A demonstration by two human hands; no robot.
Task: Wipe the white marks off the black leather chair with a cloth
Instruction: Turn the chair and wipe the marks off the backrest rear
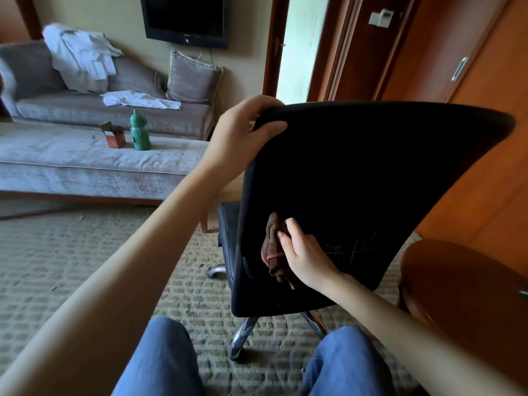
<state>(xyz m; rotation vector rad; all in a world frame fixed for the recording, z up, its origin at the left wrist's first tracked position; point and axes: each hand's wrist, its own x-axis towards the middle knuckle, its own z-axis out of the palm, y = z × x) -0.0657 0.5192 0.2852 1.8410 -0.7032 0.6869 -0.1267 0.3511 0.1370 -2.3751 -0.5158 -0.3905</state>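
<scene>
While our left hand [243, 135] is gripping the chair [371, 172] top and our right hand [305, 252] is pressing the cloth [273, 247], we are risking missing the faint marks [357, 247] to the right.

Chair back [371, 172]: matt black leather, faint scratchy marks. Cloth [274, 247]: brown, napped. Chair legs [243, 335]: glossy chrome. Carpet [71, 252]: rough weave.

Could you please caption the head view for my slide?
Left hand steadies the black chair while right hand presses a brown cloth to it.
</scene>
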